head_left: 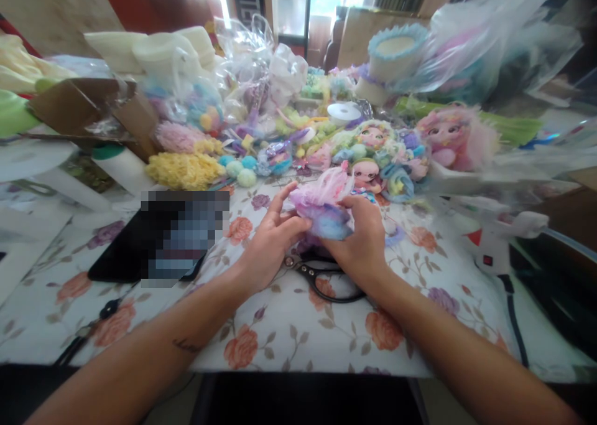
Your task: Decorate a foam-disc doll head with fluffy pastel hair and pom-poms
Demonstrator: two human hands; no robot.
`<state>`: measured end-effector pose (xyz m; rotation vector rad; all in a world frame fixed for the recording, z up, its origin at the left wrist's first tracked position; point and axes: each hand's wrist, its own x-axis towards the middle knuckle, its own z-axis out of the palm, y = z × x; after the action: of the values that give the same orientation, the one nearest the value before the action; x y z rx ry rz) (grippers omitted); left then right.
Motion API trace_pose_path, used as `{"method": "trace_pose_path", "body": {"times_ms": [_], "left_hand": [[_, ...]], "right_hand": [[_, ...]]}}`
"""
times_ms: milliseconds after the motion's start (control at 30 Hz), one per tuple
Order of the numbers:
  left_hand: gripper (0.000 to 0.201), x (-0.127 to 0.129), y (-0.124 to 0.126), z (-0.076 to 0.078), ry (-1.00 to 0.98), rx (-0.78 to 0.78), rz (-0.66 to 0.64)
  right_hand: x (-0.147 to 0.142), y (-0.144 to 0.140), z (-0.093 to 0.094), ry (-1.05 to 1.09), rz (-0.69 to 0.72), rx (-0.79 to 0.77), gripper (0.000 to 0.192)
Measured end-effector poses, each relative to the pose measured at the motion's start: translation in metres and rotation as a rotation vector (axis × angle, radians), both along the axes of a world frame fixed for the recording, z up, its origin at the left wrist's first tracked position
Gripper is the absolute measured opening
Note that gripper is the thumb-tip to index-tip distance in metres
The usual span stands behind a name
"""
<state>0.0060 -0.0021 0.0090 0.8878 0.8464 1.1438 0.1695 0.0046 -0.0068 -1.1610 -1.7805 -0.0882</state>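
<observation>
A soft pastel bundle [324,210] of pink, lilac and blue fabric, with sheer pink strands at its top, is between my hands over the table. My left hand [270,241] pinches its left side, the thumb pressed on it and a finger reaching up. On the other side, my right hand [364,235] grips it with thumb and bent fingers. Black-handled scissors [333,295] lie on the floral cloth [280,350] just beneath, partly hidden by the right hand and the bundle. Behind the bundle rests a small doll-face piece [365,173].
A phone or tablet [125,238] lies left. On the right stands a white glue gun [494,241] with a black cord. Yellow yarn [186,171], pompoms [246,177], a pink-haired doll figure [450,139], a ribbon spool [344,112] and plastic bags [252,58] crowd the back. A cardboard box [74,111] sits back left.
</observation>
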Motion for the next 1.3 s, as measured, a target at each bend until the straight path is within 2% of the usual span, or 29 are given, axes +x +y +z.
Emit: {"method": "trace_pose_path", "body": {"times_ms": [233,433,733,933,1100,1300], "left_hand": [[0.068,0.0025,-0.0037,0.0065,-0.098,-0.051,0.035],[0.065,0.0042,-0.0028,0.0091,-0.127,-0.055,0.073],[0.064,0.0037,-0.0039,0.0060,-0.007,0.006,0.088],[0.054,0.0015,0.0004,0.0013,0.054,0.028,0.151],[0.056,-0.0012,0.0032,0.0042,-0.032,-0.012,0.069],[0.073,-0.0027,0.0000,0.0083,-0.045,-0.084,-0.022]], "right_hand": [[-0.0002,0.0007,-0.0019,-0.054,-0.002,0.093,0.029],[-0.0012,-0.0007,-0.0002,-0.080,0.005,0.104,0.027],[-0.0011,-0.0009,0.0012,-0.081,0.009,0.120,0.027],[-0.0007,-0.0013,-0.0007,-0.040,0.022,0.114,0.030],[0.0019,0.0010,-0.0046,-0.004,-0.011,0.067,0.035],[0.0022,0.0035,-0.0062,-0.013,-0.029,0.073,0.032]]}}
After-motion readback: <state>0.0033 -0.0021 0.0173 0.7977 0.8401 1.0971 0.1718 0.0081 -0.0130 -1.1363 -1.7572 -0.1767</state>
